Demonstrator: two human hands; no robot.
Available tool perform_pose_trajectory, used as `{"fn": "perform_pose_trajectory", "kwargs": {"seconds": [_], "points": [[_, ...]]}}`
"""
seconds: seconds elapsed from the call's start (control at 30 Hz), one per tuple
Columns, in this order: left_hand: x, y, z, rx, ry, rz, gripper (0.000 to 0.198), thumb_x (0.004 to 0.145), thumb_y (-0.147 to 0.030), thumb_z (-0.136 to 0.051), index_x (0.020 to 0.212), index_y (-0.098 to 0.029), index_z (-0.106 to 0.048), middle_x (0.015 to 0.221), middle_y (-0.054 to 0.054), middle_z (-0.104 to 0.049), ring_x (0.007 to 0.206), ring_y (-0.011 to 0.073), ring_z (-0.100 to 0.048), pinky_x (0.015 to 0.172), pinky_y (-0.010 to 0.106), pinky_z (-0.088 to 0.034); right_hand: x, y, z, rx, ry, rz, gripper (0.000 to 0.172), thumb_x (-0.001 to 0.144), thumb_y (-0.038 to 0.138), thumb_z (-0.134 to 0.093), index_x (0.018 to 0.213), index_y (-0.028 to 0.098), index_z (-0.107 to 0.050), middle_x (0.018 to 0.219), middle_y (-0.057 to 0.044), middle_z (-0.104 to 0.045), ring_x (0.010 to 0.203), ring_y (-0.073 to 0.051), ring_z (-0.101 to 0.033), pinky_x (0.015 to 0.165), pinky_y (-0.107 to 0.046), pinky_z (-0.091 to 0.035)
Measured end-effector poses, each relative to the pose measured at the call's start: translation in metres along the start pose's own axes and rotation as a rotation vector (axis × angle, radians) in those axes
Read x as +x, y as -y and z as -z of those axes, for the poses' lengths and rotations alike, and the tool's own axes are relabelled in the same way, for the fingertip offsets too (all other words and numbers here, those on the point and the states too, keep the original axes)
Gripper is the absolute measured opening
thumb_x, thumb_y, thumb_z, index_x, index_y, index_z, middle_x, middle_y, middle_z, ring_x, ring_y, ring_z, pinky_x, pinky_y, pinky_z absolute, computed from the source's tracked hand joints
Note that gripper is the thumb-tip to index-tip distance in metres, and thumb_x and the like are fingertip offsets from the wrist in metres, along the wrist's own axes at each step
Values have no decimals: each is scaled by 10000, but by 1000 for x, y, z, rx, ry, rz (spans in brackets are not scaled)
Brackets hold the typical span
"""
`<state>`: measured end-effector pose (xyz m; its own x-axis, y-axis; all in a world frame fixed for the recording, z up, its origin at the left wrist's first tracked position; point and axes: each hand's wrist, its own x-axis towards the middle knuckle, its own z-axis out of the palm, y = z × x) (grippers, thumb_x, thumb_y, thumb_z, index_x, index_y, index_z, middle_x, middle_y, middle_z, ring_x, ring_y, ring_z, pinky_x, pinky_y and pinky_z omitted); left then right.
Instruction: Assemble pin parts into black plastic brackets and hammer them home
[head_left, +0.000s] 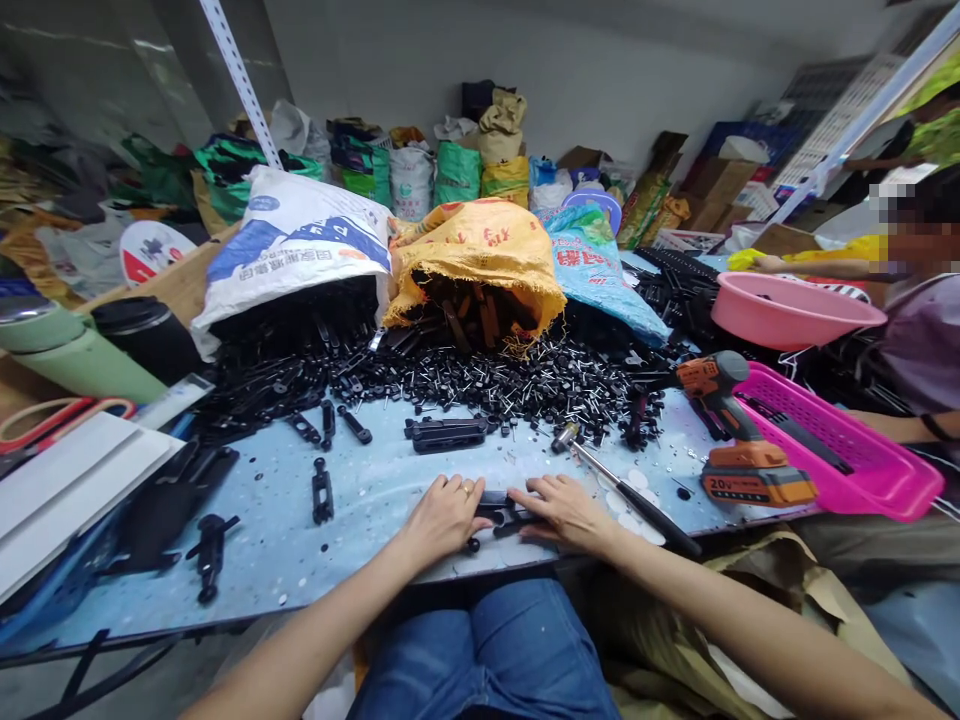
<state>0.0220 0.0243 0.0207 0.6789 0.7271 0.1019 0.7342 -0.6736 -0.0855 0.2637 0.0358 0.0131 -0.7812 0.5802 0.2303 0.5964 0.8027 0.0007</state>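
Note:
Both of my hands are at the front edge of the table, over a long black plastic part [502,515]. My left hand [448,515] grips its left end with curled fingers, while my right hand [564,512] closes on the right end. The fingers cover much of the part, so its exact kind is unclear. A small black knob [472,545] shows by my left thumb. Just beyond my hands lies a black ribbed part [448,434]. To the right, a hammer [626,490] with a black handle rests on the table.
A cordless drill [735,430] stands beside a pink basket [885,470]. Black parts and pins [495,385] spill before white [300,225], orange [480,245] and blue [600,265] sacks. Scissors [60,420] and a green flask [82,350] are left. Another person [922,330] sits right.

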Motion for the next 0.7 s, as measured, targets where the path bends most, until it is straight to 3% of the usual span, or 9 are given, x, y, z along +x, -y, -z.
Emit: {"fn": "perform_pose_trajectory", "kwargs": {"seconds": [0.13, 0.23, 0.33, 0.4, 0.53, 0.63, 0.7], "points": [[-6, 3, -2, -20, -25, -66, 509, 856, -472, -478, 1166, -68, -493, 988, 146, -628, 866, 251, -565, 739, 360, -405, 8, -6, -7, 70, 32, 111, 471, 896, 511, -409, 1220, 185, -513, 813, -78, -586, 706, -187, -519, 608, -289, -374], [-2, 3, -2, -26, -30, -45, 444, 854, -453, -493, 1095, -82, -530, 916, 120, -637, 827, 240, -572, 699, 339, -426, 10, -19, -7, 30, 88, 172, 539, 863, 586, -410, 1196, 179, -527, 781, -64, -591, 649, -175, -519, 552, -270, -340], [2, 0, -1, -35, -66, 31, 344, 871, -424, -473, 939, -104, -581, 800, 100, -638, 751, 228, -579, 619, 312, -433, 6, -27, -4, -74, 92, 47, 572, 832, 661, -368, 914, 156, -623, 669, -54, -583, 568, -163, -512, 509, -265, -299], [1, -3, 5, -59, -120, 49, 373, 905, -420, -393, 789, -126, -591, 693, 88, -622, 663, 211, -573, 559, 294, -420, 2, -26, 3, -100, 62, 42, 600, 848, 666, -301, 718, 161, -596, 592, -49, -560, 525, -156, -497, 499, -271, -289], [-17, -8, 37, -209, -241, 1, 511, 942, -423, -227, 640, -181, -561, 551, 53, -571, 525, 170, -529, 484, 276, -373, 0, -6, 50, 44, -14, 213, 601, 885, 630, -212, 643, 200, -554, 541, -41, -528, 473, -156, -451, 465, -295, -272], [-41, -23, 64, -502, -338, -125, 539, 936, -441, -158, 641, -225, -553, 521, 37, -554, 482, 154, -508, 460, 289, -362, 3, 21, 96, 351, -48, 341, 575, 899, 607, -170, 595, 241, -492, 496, -16, -464, 439, -150, -400, 444, -304, -271], [-58, -39, 70, -729, -478, -202, 631, 918, -479, -37, 657, -248, -562, 451, 23, -511, 421, 141, -477, 432, 287, -368, 5, 45, 107, 613, -81, 419, 592, 923, 538, -41, 578, 251, -427, 469, -2, -411, 424, -149, -386, 441, -303, -295]]}}
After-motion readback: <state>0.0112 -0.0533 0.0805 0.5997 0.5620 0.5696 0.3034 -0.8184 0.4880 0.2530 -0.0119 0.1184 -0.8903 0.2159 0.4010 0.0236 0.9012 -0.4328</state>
